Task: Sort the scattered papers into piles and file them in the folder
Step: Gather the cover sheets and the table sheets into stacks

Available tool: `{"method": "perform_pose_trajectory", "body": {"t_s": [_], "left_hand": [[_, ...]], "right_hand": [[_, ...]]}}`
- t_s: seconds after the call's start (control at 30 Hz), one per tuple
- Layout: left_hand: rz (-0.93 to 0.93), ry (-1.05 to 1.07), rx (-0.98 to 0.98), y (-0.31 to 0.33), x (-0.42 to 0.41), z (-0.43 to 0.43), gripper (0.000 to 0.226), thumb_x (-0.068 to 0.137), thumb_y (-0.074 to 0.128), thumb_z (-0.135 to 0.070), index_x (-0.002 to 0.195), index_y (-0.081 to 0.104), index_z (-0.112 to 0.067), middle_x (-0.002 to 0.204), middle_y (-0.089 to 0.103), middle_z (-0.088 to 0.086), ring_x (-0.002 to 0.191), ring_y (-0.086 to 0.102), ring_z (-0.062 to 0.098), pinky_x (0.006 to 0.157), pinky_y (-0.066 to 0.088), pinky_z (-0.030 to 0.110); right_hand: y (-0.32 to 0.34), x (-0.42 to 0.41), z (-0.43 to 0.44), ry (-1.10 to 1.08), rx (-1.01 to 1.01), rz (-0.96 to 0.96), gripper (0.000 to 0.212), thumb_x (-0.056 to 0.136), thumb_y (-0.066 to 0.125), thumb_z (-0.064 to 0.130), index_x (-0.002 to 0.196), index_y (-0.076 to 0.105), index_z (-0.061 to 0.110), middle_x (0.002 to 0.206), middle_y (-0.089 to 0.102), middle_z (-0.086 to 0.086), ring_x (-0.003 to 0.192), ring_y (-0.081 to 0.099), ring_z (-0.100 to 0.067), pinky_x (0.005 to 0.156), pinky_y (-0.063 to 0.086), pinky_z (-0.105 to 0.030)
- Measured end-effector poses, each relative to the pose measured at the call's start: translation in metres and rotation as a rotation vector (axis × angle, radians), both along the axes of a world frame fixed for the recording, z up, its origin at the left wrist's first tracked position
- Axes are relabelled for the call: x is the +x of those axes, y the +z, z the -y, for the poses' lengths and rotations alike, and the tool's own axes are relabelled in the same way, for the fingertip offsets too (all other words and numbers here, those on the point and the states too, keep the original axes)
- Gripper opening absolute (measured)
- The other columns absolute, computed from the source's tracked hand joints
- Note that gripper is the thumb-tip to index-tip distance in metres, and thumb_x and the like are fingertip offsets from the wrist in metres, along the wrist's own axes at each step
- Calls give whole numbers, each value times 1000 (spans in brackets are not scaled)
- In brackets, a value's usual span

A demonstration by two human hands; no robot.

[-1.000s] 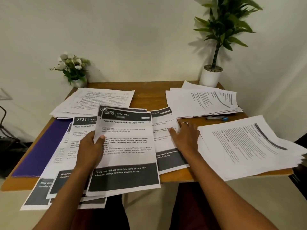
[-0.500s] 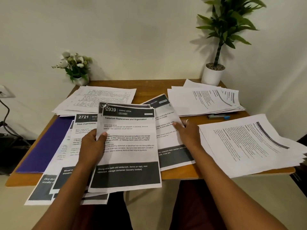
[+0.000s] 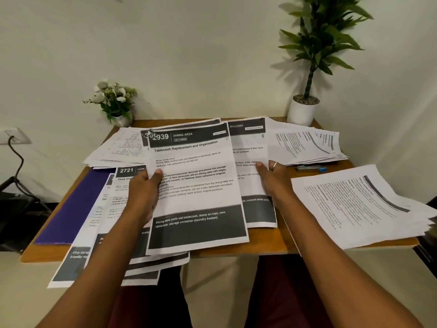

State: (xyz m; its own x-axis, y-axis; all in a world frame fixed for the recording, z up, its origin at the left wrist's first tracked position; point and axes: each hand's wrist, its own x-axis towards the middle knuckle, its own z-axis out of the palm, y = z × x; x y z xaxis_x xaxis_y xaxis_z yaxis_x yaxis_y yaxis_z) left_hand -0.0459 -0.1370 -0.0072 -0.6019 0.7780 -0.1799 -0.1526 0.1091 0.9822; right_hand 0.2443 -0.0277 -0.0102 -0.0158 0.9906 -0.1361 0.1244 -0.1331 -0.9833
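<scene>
My left hand (image 3: 144,195) grips a small stack of printed sheets (image 3: 196,185) by its left edge; the top sheet is headed "2939 Dining Area". My right hand (image 3: 274,178) holds a "Balcony" sheet (image 3: 250,150) by its right edge, thumb on top, raised beside the stack. A purple folder (image 3: 78,209) lies flat on the table's left side. More dark-banded sheets (image 3: 111,209) lie under my left arm, hanging over the front edge. Paper piles sit at the back left (image 3: 120,147), back right (image 3: 307,143) and right (image 3: 361,204).
The small wooden table (image 3: 267,240) stands against a wall. A flower pot (image 3: 115,105) is at its back left corner, a potted plant (image 3: 305,110) at the back right. A blue-tipped stapler (image 3: 309,168) lies between the right piles. A cable and socket (image 3: 14,143) are on the left.
My right hand slid the Balcony sheet leftwards and lifted it off the table beside the stack. My left hand raised its stack. The camera tilted upward.
</scene>
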Motion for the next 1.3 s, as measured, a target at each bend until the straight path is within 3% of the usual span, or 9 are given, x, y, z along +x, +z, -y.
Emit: {"method": "perform_pose_trajectory", "body": {"t_s": [0.17,0.4,0.6,0.73,0.83,0.93,1.0,1.13,1.3], "left_hand": [[-14,-24,26,11,19,-4,15,105,55,-27,99,68,-22,93,79,-6,89,77,20,81,61,39],[111,-70,17,22,39,-14,15,107,52,-22,112,66,-19,100,78,-1,92,77,24,82,62,45],[-54,-107,-42,16,51,-5,23,103,58,-23,126,64,-21,116,73,-4,94,76,19,85,63,45],[-218,-210,-45,11,62,4,20,104,56,-31,120,66,-23,114,73,-9,92,75,13,79,62,33],[-534,-182,-60,7,55,12,26,104,53,-41,97,69,-21,93,73,-10,79,71,9,63,49,19],[-834,48,-156,-4,13,25,30,102,54,-47,96,68,-22,90,65,-8,85,64,14,71,45,29],[-955,142,-363,-11,-23,33,37,96,61,-52,114,67,-20,115,65,5,109,60,30,88,49,45],[-946,112,-760,-29,-53,42,92,77,69,-76,142,47,-14,144,45,20,134,38,45,107,33,63],[-950,158,-708,-40,-50,43,102,71,74,-75,145,43,-12,144,45,21,134,37,44,108,32,63]], "right_hand": [[25,-2,4,37,62,8,17,100,64,34,110,71,23,99,73,13,87,70,-10,61,53,-18],[50,-14,19,302,91,102,17,100,64,28,103,77,18,95,79,1,89,77,-19,83,61,-38],[50,-3,26,442,-167,-285,42,100,35,64,119,63,39,117,75,3,107,73,-25,93,57,-45],[18,4,14,420,-220,-243,38,95,69,19,132,60,19,127,71,-8,112,70,-33,100,52,-57],[-10,4,12,263,-201,-81,27,93,70,3,117,67,16,121,73,-10,96,75,-26,85,60,-47],[-21,6,14,166,-157,-47,25,94,69,4,115,66,17,107,76,-2,86,75,-19,68,59,-32],[-24,8,14,155,-147,-57,22,94,69,4,110,67,19,102,76,-1,87,75,-21,69,58,-32],[-25,11,12,172,-176,-147,27,94,69,7,118,68,20,109,78,-3,96,75,-30,85,59,-47],[-24,9,11,141,-178,-184,26,94,66,4,116,68,17,109,77,-3,96,75,-28,83,59,-44]]}}
